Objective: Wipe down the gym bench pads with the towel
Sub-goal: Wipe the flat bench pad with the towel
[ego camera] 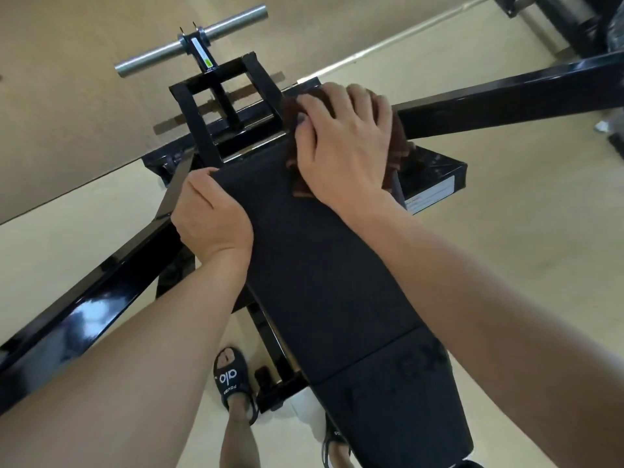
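The right hand (341, 146) lies flat, fingers spread, pressing a brown towel (395, 153) onto the far right corner of the back pad (304, 251); the towel is bunched under the palm, its folds showing past the thumb side and spilling over the pad's right edge; the left hand (206, 214) is clamped on the pad's left edge near the far end, thumb on top, fingers curled underneath and out of sight. The back pad is long, black and runs away from the person; the seat pad (391, 400) joins it at a seam near the bottom, and bears faint dark blotches. The black frame (216, 106) rises beyond the far end of the pad, with a steel bar (189, 42) set crosswise above it; a glossy black beam (506, 96) crosses behind the right hand, and another beam (84, 305) slants under the left forearm. On the pale floor (523, 265) to the left of the seat pad stands a foot in a black sandal (233, 380).
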Demonstrator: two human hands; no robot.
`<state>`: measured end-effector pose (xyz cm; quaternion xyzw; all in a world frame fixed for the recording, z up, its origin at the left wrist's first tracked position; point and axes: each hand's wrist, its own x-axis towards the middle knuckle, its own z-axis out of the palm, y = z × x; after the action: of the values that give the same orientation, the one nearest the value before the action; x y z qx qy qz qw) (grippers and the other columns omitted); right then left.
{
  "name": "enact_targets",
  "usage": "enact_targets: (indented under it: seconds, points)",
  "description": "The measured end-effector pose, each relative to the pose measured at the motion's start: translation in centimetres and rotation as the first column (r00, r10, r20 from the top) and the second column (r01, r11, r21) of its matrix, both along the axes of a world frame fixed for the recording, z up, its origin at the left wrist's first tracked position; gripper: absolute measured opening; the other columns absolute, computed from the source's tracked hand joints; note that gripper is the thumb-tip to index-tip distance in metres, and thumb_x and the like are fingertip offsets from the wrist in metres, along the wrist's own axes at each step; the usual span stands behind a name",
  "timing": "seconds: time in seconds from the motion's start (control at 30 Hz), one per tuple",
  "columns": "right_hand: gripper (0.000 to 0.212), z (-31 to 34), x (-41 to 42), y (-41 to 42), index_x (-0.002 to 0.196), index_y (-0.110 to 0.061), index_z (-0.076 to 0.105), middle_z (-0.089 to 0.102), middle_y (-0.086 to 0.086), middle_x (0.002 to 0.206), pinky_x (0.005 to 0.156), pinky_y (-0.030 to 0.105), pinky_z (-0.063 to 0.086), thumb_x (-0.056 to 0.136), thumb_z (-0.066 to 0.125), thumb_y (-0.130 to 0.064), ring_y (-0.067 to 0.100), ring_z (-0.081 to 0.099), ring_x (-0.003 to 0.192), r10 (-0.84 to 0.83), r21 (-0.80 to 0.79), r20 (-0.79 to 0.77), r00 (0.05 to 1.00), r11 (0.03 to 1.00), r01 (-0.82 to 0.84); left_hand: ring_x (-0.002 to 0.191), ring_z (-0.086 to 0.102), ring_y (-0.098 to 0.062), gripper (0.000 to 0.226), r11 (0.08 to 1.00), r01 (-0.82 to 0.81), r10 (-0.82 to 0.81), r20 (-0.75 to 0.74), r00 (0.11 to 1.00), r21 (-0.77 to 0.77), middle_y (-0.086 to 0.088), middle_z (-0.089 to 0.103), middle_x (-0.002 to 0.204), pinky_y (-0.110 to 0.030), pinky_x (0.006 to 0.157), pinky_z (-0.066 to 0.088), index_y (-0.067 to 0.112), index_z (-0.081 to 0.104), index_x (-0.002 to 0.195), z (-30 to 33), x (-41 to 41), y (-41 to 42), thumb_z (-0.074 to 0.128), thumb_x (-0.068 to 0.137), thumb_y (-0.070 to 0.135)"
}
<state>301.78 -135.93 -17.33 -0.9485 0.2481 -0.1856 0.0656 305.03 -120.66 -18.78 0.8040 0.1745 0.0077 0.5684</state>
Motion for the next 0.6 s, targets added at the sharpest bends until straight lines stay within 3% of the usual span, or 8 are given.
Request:
enact_targets:
  seconds: [0.07,0.13,0.2,0.27,0.37,0.47,0.6]
  points:
    - [0.041,0.0,0.3,-0.1,0.122,-0.027,0.072,0.067,-0.002,0.133,0.115,0.048,0.033,0.106,0.037,-0.041,0.026,0.056,0.128,0.034,-0.009,0.057,0.998,0.999,-0.033,0.095,0.048,-0.01,0.043,1.0,-0.003,0.003,0.0,1.0,0.007,0.001,0.062,0.103,0.007,0.068,0.022,0.008,0.07,0.115,0.1,0.1,-0.1,0.028,0.11,0.015]
    - [0.041,-1.3,-2.1,0.2,0.136,-0.028,0.066,0.058,0.002,0.147,0.12,0.051,0.029,0.107,0.04,-0.041,0.028,0.047,0.142,-0.008,0.028,0.082,0.997,1.0,0.006,0.102,0.055,-0.019,0.043,0.999,-0.007,0.007,0.005,1.0,0.037,-0.007,0.069,0.112,-0.002,0.069,0.022,0.008,0.07,0.116,0.1,0.3,-0.1,0.028,0.11,0.015]
    - [0.048,-3.3,-6.2,1.3,0.154,-0.03,0.048,0.037,0.005,0.165,0.124,0.052,0.025,0.108,0.04,-0.041,0.03,0.03,0.154,-0.153,0.124,0.053,0.987,0.982,0.145,0.11,0.058,-0.024,0.044,0.997,-0.013,0.013,0.001,1.0,0.072,-0.008,0.07,0.116,-0.008,0.071,0.022,0.011,0.072,0.116,0.2,0.3,-0.1,0.028,0.11,0.016]
    - [0.053,-5.2,-10.5,3.2,0.161,-0.031,0.035,0.026,0.007,0.17,0.125,0.054,0.025,0.108,0.038,-0.039,0.032,0.024,0.156,-0.307,0.244,-0.003,0.952,0.923,0.298,0.101,0.058,-0.019,0.044,0.993,0.0,0.0,0.003,1.0,0.117,-0.002,0.069,0.108,-0.007,0.069,0.029,0.013,0.072,0.116,0.3,0.2,-0.2,0.029,0.109,0.018]
    - [0.054,-6.0,-12.1,3.7,0.162,-0.03,0.03,0.03,0.008,0.168,0.124,0.054,0.027,0.109,0.033,-0.036,0.032,0.031,0.152,-0.412,0.333,-0.047,0.91,0.853,0.403,0.078,0.049,0.0,0.043,0.986,0.041,-0.041,-0.002,0.999,0.161,0.009,0.059,0.096,0.003,0.065,0.033,0.014,0.073,0.115,0.2,-0.1,-0.3,0.03,0.109,0.019]
    - [0.056,-3.0,-6.1,2.1,0.162,-0.03,0.031,0.043,0.006,0.16,0.123,0.05,0.029,0.107,0.03,-0.04,0.029,0.042,0.145,-0.523,0.446,0.013,0.853,0.766,0.463,0.083,0.055,-0.003,0.043,0.984,0.044,-0.048,0.016,0.999,0.17,0.005,0.065,0.098,-0.01,0.067,0.032,0.014,0.073,0.112,0.2,0.0,-0.1,0.03,0.109,0.018]
    - [0.043,-0.3,-0.2,2.3,0.142,-0.03,0.057,0.049,0.008,0.153,0.123,0.055,0.023,0.105,0.036,-0.04,0.033,0.04,0.145,-0.346,0.212,0.031,0.938,0.919,0.332,0.09,0.051,-0.007,0.043,0.978,0.069,-0.076,0.031,0.997,0.196,0.007,0.061,0.096,-0.012,0.07,0.03,0.012,0.073,0.11,-0.3,0.2,0.3,0.03,0.11,0.017]
